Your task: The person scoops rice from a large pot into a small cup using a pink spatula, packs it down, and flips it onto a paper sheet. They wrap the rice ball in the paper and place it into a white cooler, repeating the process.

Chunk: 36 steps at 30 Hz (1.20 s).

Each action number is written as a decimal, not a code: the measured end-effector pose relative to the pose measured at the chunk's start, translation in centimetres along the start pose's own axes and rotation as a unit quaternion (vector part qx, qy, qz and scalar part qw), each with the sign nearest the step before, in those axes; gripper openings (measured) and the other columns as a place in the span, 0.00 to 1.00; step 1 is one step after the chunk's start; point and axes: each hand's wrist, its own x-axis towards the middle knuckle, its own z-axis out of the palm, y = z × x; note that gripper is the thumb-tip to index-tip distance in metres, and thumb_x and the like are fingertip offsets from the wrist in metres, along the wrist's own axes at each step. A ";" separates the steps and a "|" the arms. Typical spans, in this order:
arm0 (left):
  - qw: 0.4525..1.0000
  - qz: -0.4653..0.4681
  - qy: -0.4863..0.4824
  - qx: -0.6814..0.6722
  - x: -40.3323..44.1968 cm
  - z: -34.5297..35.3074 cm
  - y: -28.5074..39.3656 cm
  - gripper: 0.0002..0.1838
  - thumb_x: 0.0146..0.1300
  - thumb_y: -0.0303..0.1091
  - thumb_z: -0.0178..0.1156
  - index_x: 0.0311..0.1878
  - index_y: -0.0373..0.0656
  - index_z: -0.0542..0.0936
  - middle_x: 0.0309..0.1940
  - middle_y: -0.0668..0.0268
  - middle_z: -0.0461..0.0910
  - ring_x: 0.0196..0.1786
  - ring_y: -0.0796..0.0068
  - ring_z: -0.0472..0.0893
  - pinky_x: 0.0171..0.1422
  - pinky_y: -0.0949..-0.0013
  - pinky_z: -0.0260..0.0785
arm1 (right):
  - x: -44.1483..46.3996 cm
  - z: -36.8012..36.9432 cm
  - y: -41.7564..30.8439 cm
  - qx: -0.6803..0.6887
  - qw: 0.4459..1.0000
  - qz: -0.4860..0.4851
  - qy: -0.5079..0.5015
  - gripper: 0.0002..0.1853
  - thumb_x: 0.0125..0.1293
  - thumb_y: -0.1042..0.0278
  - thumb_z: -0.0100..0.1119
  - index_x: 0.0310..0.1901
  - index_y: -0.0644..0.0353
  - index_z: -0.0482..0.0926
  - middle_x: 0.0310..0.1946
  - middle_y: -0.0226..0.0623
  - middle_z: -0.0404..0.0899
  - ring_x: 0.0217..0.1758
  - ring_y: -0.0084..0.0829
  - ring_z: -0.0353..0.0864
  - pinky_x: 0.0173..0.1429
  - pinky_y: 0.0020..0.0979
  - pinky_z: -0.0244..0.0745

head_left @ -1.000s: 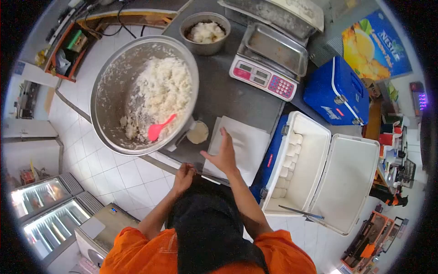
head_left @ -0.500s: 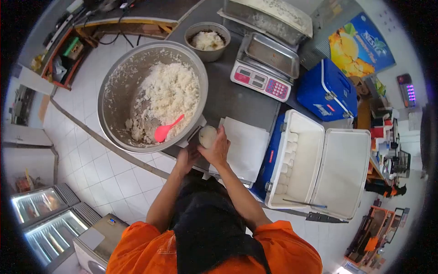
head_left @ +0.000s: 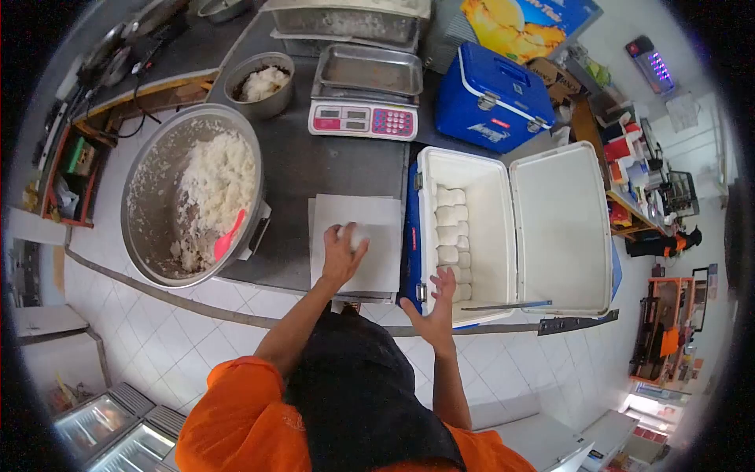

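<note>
My left hand (head_left: 342, 256) has its fingers curled round a small round white container (head_left: 355, 234), over a stack of white paper sheets (head_left: 376, 269) on the dark counter. My right hand (head_left: 435, 308) holds nothing, its fingers apart, at the near left corner of an open cooler (head_left: 498, 236). Inside the cooler, several white rounded portions (head_left: 448, 236) lie along its left side. Left of the paper stands a large metal pot (head_left: 149, 212) of white rice (head_left: 216, 185), with a pink scoop (head_left: 228, 238) resting in it.
A scale (head_left: 363, 119) with a metal tray (head_left: 372, 71) stands behind the paper. To its left is a smaller pot (head_left: 285, 93) of rice; to its right, a closed blue cooler (head_left: 495, 102). The open cooler's lid (head_left: 562, 228) extends right, a thin rod (head_left: 507, 305) near it.
The view has turned right. The white container has moved from beside the pot to over the paper, now in my left hand. My right hand has left it and moved to the open cooler.
</note>
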 end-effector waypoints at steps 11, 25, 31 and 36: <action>0.996 0.084 0.037 0.017 1.7 -0.6 0.5 0.26 0.63 0.42 0.67 0.61 0.43 0.73 0.57 0.47 0.69 0.57 0.42 0.70 0.63 0.47 0.66 | -4.5 -2.0 1.9 0.021 0.998 0.053 -0.028 0.54 0.52 0.64 0.76 0.74 0.64 0.49 0.67 0.48 0.64 0.62 0.41 0.74 0.60 0.44 0.70; 0.464 -0.172 -0.041 -0.868 -1.4 -24.8 2.4 0.28 0.75 0.55 0.44 0.64 0.44 0.73 0.59 0.50 0.76 0.67 0.47 0.72 0.70 0.43 0.67 | 6.6 8.6 -12.3 0.007 0.947 -0.296 -0.127 0.17 0.61 0.74 0.65 0.53 0.62 0.80 0.50 0.43 0.77 0.51 0.41 0.79 0.53 0.36 0.75; 0.504 -0.061 0.056 -0.860 -3.1 -35.0 -2.6 0.30 0.75 0.57 0.40 0.62 0.41 0.74 0.57 0.51 0.78 0.65 0.45 0.73 0.70 0.44 0.66 | 7.7 19.5 -22.0 0.040 0.900 -0.403 -0.160 0.15 0.56 0.76 0.69 0.47 0.60 0.84 0.49 0.43 0.76 0.46 0.36 0.79 0.43 0.32 0.73; 0.579 -0.127 0.107 -0.798 -2.9 -41.7 -9.3 0.30 0.76 0.57 0.36 0.62 0.44 0.74 0.55 0.59 0.80 0.59 0.61 0.79 0.65 0.56 0.72 | 8.0 31.7 -25.3 0.126 0.876 -0.367 -0.288 0.23 0.56 0.72 0.71 0.54 0.61 0.78 0.60 0.48 0.71 0.60 0.42 0.74 0.58 0.39 0.72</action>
